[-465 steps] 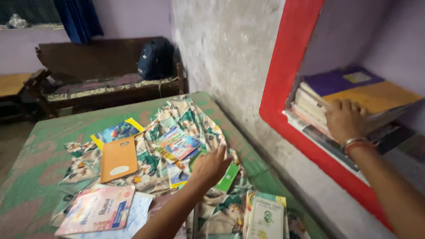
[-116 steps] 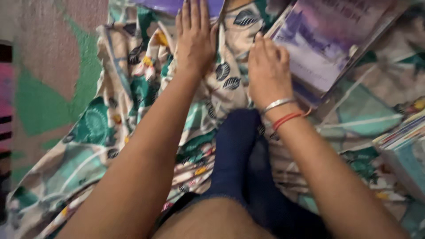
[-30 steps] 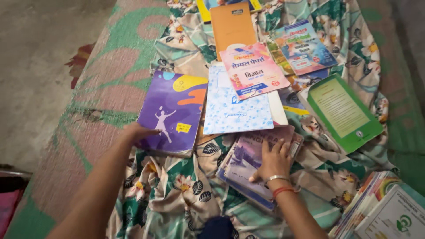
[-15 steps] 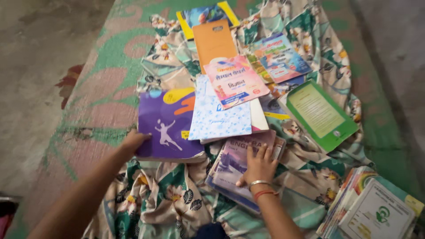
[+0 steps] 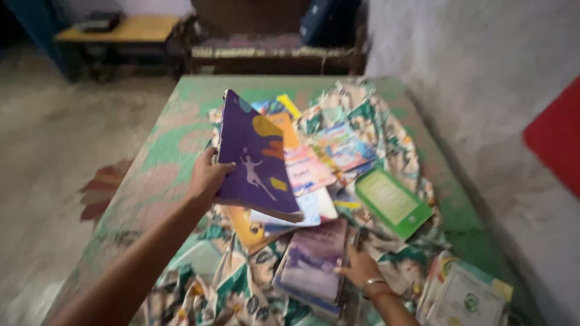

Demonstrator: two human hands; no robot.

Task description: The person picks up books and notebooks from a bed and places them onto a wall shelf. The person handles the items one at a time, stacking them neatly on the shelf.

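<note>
My left hand [image 5: 208, 177] grips the left edge of a purple notebook [image 5: 257, 158] with a white figure on its cover and holds it tilted up above the pile. My right hand [image 5: 361, 267], with bangles on the wrist, rests at the right edge of a mauve book [image 5: 314, 258] lying on the floral cloth [image 5: 232, 281]. Under the raised notebook lie a white dotted book [image 5: 309, 208], an orange book [image 5: 248, 228] and a pink booklet [image 5: 307, 170]. A green booklet [image 5: 393, 202] lies to the right.
The cloth covers a green patterned bed [image 5: 175, 142]. A stack of books [image 5: 468, 296] sits at the lower right. A grey wall [image 5: 483, 78] with a red-edged niche [image 5: 559, 142] runs along the right. A dark bench [image 5: 272, 54] and a wooden table [image 5: 118, 27] stand beyond.
My left hand has taken hold of the purple notebook and lifted it off the pile. My right hand stays on the mauve book. The view has tilted up toward the room.
</note>
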